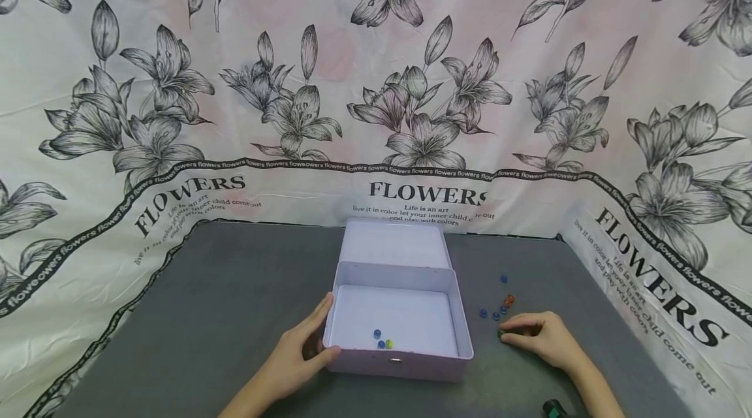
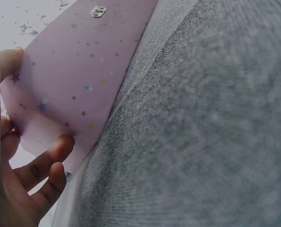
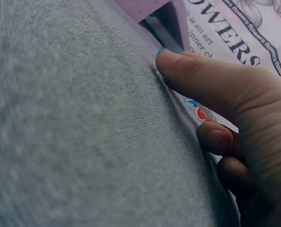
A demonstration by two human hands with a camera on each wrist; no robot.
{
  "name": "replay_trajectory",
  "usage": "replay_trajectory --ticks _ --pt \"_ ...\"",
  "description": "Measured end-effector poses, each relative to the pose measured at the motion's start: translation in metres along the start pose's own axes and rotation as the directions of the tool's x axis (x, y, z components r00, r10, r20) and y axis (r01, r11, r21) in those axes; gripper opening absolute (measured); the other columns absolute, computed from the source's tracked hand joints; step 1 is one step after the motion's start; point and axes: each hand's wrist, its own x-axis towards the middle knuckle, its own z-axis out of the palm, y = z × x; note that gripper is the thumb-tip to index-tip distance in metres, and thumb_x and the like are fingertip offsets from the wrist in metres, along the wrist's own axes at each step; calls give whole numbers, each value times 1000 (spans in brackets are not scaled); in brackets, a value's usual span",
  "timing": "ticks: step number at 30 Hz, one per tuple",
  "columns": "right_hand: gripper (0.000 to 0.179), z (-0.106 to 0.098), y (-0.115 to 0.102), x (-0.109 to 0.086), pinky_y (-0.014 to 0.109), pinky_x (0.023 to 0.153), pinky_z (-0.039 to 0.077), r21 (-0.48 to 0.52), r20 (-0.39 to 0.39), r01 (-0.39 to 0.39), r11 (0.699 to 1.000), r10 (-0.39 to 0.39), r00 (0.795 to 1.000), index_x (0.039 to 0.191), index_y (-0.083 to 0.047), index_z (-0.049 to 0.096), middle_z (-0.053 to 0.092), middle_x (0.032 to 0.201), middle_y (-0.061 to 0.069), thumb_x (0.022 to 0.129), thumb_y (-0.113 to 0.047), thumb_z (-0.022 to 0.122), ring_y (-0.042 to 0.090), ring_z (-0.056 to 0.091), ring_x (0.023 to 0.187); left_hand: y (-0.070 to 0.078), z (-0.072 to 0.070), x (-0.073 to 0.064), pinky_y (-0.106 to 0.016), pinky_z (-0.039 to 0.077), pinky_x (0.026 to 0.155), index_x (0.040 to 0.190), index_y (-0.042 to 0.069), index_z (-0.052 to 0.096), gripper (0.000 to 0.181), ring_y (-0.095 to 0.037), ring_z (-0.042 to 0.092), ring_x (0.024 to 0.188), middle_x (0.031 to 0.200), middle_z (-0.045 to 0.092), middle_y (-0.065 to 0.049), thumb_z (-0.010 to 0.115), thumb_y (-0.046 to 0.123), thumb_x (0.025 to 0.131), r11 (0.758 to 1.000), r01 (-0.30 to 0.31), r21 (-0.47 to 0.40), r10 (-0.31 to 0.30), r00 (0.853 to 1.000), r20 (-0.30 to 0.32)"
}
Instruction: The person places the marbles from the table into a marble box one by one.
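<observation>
Grey cloth [image 1: 235,313] is backed by flowered fabric [image 1: 317,196]; by the left hand [image 1: 298,347] an open box [image 1: 405,369] is gripped, three marbles [image 1: 381,344] contained within; to its right, a green marble [image 1: 501,333] is pinched by the right hand [image 1: 545,338] near loose marbles [image 1: 496,316]

The white flowered cloth [image 1: 346,59] carried all the readable print. Large black capitals spelled "FLOWERS" at the left [image 1: 190,205], in the middle and at the right. Beneath the middle heading [image 1: 427,193] stood smaller lines: "Life is an art", "live it in color let your inner child come out" and "and play with colors", partly broken by folds. The black band [image 1: 435,172] repeated "flowers" in white letters. The right wrist view caught "OWERS" and "is an art" on the same cloth.
</observation>
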Motion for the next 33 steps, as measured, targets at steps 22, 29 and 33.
replay_trajectory --ticks 22,29,33 --pt "16 2 -26 44 26 66 57 55 -136 -46 997 53 989 108 1 82 82 99 -3 92 -4 81 7 73 81 -1 0 1 -23 49 74 167 23 36 89 -19 54 120 173 30 4 82 42 93 1000 -2 -12 2 1000 1" --pt "18 15 -45 76 27 73 58 80 -150 -46 996 57 987 110 -1 82 82 101 -1 95 -10 81 9 74 87 -1 -1 1 -42 43 116 167 23 35 90 -19 35 154 173 28 4 80 49 93 1000 2 24 -2 1000 5" --pt "18 21 -56 94 27 75 57 96 -138 -39 995 52 989 111 -2 82 82 103 -1 95 -12 81 10 74 87 -1 -1 1 -41 44 116 167 23 36 90 -19 36 153 173 29 4 80 50 93 1000 -12 27 12 1000 2"
